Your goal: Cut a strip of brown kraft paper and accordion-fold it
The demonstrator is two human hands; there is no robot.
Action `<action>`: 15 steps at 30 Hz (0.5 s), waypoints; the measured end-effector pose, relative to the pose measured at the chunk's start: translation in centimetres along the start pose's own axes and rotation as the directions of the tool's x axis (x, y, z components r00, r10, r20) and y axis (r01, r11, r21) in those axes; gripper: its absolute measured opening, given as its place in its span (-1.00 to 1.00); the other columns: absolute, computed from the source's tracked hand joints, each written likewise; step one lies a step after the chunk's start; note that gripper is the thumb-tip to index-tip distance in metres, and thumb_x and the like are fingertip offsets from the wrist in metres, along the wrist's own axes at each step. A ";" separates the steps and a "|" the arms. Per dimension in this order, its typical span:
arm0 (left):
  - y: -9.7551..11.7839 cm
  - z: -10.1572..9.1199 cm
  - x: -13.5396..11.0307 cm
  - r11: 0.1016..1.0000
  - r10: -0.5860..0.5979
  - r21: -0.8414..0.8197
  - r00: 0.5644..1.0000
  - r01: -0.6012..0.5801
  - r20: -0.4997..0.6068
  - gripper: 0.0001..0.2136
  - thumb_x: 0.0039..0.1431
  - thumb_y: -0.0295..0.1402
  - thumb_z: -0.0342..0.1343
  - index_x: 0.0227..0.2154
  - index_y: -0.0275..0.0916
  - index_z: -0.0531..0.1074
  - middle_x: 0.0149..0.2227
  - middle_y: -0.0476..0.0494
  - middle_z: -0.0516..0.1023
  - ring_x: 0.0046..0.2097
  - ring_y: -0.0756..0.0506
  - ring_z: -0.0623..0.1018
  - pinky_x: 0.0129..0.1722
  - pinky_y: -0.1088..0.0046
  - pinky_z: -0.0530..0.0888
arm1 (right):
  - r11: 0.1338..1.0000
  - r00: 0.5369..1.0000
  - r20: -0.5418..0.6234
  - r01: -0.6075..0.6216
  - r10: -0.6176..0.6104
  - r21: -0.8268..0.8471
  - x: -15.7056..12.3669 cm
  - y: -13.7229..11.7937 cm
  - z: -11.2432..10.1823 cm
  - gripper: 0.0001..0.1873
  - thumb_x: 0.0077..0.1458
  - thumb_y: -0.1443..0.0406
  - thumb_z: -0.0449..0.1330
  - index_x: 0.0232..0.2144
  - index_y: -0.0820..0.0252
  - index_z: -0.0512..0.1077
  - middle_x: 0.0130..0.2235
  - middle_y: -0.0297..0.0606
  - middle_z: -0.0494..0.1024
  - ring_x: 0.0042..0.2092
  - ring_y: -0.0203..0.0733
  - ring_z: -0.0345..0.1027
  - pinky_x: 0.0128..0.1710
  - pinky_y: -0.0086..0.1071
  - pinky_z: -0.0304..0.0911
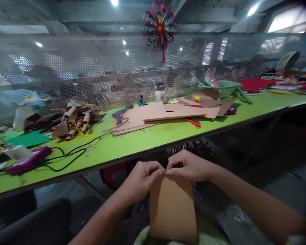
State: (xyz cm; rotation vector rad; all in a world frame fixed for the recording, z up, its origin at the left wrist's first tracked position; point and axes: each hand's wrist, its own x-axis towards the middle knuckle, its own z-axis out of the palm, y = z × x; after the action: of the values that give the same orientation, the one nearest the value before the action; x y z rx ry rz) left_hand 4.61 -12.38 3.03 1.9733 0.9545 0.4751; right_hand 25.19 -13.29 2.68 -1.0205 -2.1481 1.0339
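My left hand (142,180) and right hand (191,167) pinch a flat, smooth brown cardboard sheet (172,209). Both grips hold its top edge.

On the green table (148,139) we see cardboard sheets (153,117), a red knife (193,122) beside them and a blue glue gun (118,115) at their left end. Farther left lies a heap of paper rolls (73,119); a green basket (225,89) stands at the right.
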 end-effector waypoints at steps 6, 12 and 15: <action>-0.2 -0.3 -0.6 1.000 -0.016 -0.009 0.999 0.016 0.031 -0.67 0.20 -0.15 -0.08 -0.42 -0.33 0.41 -0.45 -0.05 0.43 -0.39 0.00 0.37 -0.44 0.57 0.26 | 0.990 0.995 -0.033 -0.085 0.090 0.112 0.1 0.4 0.4 -0.69 -0.02 0.18 0.21 -0.58 0.35 0.43 -0.63 -0.41 0.29 -0.53 -0.42 0.09 -0.55 -0.54 -0.01; -0.5 -0.6 -1.0 0.984 -0.039 -0.171 0.998 0.048 0.056 -0.67 0.19 -0.14 -0.05 -0.38 -0.34 0.41 -0.40 -0.09 0.46 -0.35 -0.03 0.40 -0.37 0.53 0.31 | 0.942 0.980 -0.070 -0.156 0.184 0.296 -0.9 1.1 0.0 -0.74 -0.10 0.20 0.28 -0.55 0.34 0.45 -0.55 -0.32 0.43 -0.51 -0.40 0.19 -0.52 -0.53 0.09; -0.4 -0.8 -1.3 0.966 -0.034 -0.252 0.994 0.060 0.109 -0.69 0.20 -0.16 -0.04 -0.30 -0.34 0.42 -0.33 -0.12 0.48 -0.30 -0.04 0.41 -0.32 0.51 0.32 | 0.912 0.972 -0.061 -0.192 0.229 0.362 -1.5 1.6 -0.2 -0.72 -0.10 0.18 0.29 -0.55 0.34 0.44 -0.58 -0.34 0.39 -0.54 -0.41 0.16 -0.57 -0.53 0.08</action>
State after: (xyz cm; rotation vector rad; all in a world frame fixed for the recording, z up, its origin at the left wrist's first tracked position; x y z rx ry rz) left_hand 3.10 -12.81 3.24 1.7226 0.8292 0.4409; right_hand 26.84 -13.70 1.25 -1.1151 -1.7115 1.3795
